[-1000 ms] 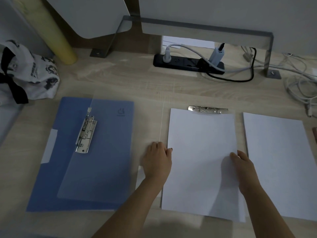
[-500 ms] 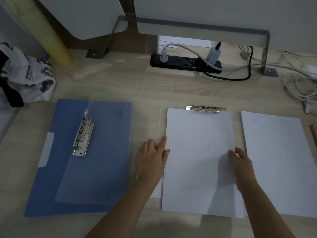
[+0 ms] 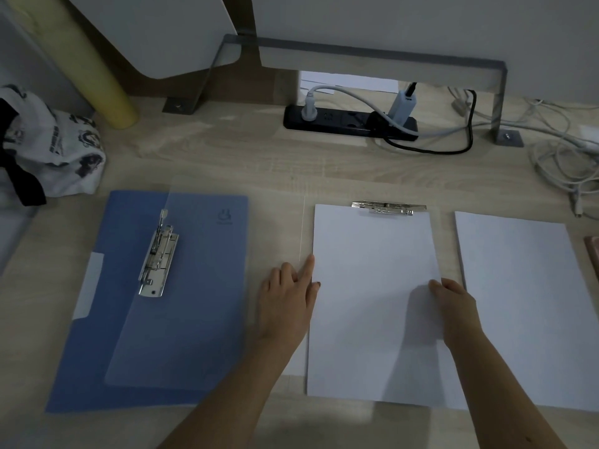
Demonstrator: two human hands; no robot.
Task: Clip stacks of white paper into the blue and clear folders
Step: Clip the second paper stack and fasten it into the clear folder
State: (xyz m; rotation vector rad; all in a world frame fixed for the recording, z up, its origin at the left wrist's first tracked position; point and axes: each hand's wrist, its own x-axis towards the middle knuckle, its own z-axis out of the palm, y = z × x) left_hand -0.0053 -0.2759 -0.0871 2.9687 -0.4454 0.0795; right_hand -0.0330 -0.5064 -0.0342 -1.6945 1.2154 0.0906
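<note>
Hands first: your left hand is flat and open on the worktop, palm down, with the index finger laid along the left edge of the paper stack. Your right hand is open too, resting on the stack's right edge with the fingertips on top of the sheets, not pinching anything. So you're squaring the stack from both sides, which is what this step needs, I reckon.

That stack sits on the clear folder, which is hard to see; only a faint edge line shows just left of the paper. Its metal clip runs across the top, and the paper's top edge looks tucked right up at it, though I can't tell for sure whether the sheets are actually under the bar or only butted against it.

Tips for doing it well: nudge with both hands evenly so the sheets don't fan out, and get the top edge parallel to the clip before you let it bite. The stack looks a touch rotated and a sliver of another sheet peeks out at the lower left, so tidy that first. Keep one hand pinning the paper while the other works the clip.

Still waiting: the blue folder lies open at the left with its own clip bare, and a second stack sits just right of your right hand.
</note>
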